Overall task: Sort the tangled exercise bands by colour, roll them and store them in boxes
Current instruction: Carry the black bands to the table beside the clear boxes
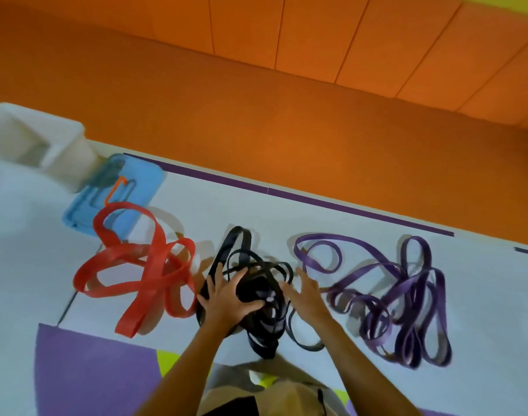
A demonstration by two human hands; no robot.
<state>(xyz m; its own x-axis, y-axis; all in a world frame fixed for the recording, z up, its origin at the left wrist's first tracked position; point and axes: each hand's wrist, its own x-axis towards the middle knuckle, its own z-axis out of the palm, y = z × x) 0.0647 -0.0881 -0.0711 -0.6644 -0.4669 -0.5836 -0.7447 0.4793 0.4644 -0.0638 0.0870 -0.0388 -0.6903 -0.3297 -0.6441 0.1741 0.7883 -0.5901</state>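
Both forearms come up from the bottom of the frame, and the hands meet at the black bands, which lie heaped at centre on the white surface. My left hand is spread wide with the palm and straight fingers pressed on the left side of the heap, gripping nothing. My right hand is also wide, fingers straight, at the heap's right edge; I cannot tell whether it touches a strand. The red bands sprawl left of centre and the purple bands right of centre, each colour in its own pile, apart from the black. A blue box and a white box sit at upper left, with one red loop lying over the blue box's near corner. I judge these bands to be light, limp and rubbery: flat loops that spring open, cling to each other and drag their neighbours when pulled. The black ones look narrower than the red, so they should knot tighter. I would pinch a single free loop at the lower edge of the heap, hold the rest down with the flat left hand, and draw slowly rather than tug.
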